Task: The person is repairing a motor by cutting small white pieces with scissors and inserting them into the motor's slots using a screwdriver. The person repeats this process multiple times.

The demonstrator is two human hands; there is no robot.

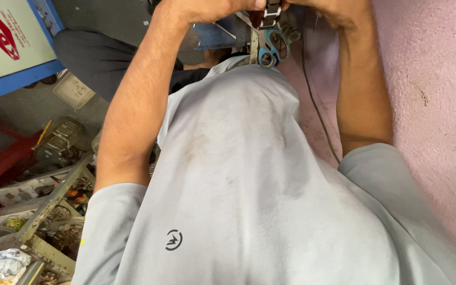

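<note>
Head view, strap (pixel 271 13) upright, scissors (pixel 272 50) below

Cluttered repair workshop, metal rack (pixel 54 198) piled with motor parts, blue-handled scissors (pixel 271 50), rough pink wall (pixel 439 95), concrete floor (pixel 22 108)

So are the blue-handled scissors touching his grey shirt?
Cannot tell: in the head view the scissors sit right at the grey shirt's top edge, overlapping it, with no visible gap or contact.

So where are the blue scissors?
In the head view the blue scissors are near the top middle, just above the grey shirt, below the two raised hands, with the pink wall to their right.
</note>
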